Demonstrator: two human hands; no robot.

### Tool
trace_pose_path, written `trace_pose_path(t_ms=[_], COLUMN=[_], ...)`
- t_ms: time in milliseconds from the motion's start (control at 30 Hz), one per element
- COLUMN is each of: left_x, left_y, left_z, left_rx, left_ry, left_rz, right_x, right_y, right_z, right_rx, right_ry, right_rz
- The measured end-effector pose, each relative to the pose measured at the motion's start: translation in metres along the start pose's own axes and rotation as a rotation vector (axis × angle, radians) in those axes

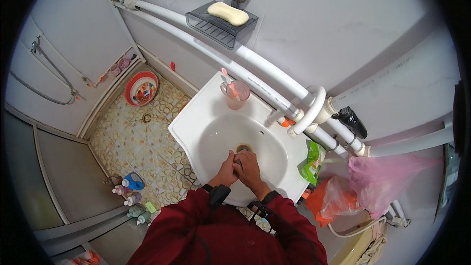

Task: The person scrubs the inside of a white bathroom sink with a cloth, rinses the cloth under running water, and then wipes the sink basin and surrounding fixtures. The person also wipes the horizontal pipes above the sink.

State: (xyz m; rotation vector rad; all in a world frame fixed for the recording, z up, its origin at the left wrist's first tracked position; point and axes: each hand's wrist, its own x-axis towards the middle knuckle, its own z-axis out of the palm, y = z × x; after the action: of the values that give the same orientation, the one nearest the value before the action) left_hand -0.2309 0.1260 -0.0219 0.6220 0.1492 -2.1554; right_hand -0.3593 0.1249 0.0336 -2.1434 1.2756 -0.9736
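Both of my hands are together over the basin of a white washbasin (pixel 217 136), near its front. My left hand (pixel 227 171) and my right hand (pixel 248 169) close around a small dark object (pixel 237 162), mostly covered by the fingers; I cannot tell what it is. The drain (pixel 243 148) lies just beyond the fingertips, with a brownish ring around it. A pink translucent cup (pixel 238 97) with a toothbrush (pixel 232 84) in it stands on the basin's back left rim. A green packet (pixel 312 163) lies at the right edge.
White pipes (pixel 257 59) run along the wall behind the basin. Above them, a dark soap rack (pixel 211 25) bears a bar of soap (pixel 228 13). A red basin (pixel 129 94) and several bottles (pixel 133 182) stand on the floor at left. Plastic bags (pixel 379 176) hang at right.
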Motion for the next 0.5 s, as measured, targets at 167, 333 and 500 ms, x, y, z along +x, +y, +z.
trace_pose_path(t_ms=[167,333,500], left_x=[0.027,0.051,0.026], left_y=[-0.023,-0.025,-0.022], left_z=[-0.032,-0.044,-0.014], left_rx=[0.549,0.414,0.890], left_ry=[-0.014,0.104,0.147], left_rz=[0.379,0.290,0.375], right_x=[0.001,0.004,0.005], right_y=[0.024,0.043,0.031], right_z=[0.023,0.030,-0.001], right_rx=[-0.103,-0.060,-0.113], right_ry=[0.093,0.044,-0.217], right_rz=[0.047,0.139,0.137])
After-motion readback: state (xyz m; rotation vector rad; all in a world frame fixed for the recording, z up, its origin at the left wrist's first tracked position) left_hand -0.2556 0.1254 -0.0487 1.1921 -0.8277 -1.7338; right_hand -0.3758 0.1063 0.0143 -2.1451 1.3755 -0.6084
